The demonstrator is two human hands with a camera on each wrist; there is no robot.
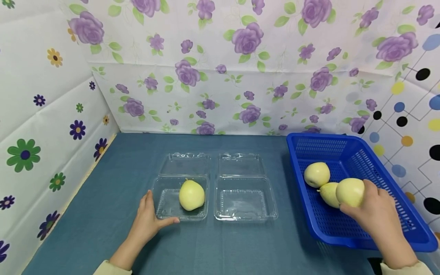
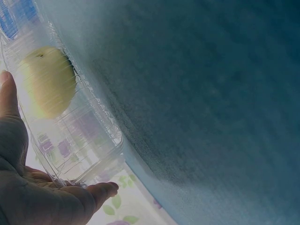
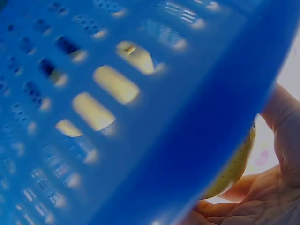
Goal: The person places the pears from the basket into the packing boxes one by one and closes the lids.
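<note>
My left hand [image 1: 148, 217] rests against the near left corner of a clear plastic clamshell box [image 1: 165, 204], fingers fairly straight along its left side and thumb by its front edge. Inside that box sits a pale yellow pear [image 1: 191, 195], seen through the plastic in the left wrist view too. In my right hand [image 1: 377, 210] is another pear [image 1: 350, 192], gripped over the blue plastic basket [image 1: 311, 219]. Two more pears, one at the left [image 1: 317, 174] and one partly behind the held pear [image 1: 329, 194], lie in the basket. The basket's wall hides part of the right wrist view.
A second open clamshell box [image 1: 245, 217], holding nothing, stands right of the first, both with lids folded back. All rest on a blue-green table cloth [image 1: 240, 244]. Flower-printed sheets [image 1: 220, 99] wall off the back and sides.
</note>
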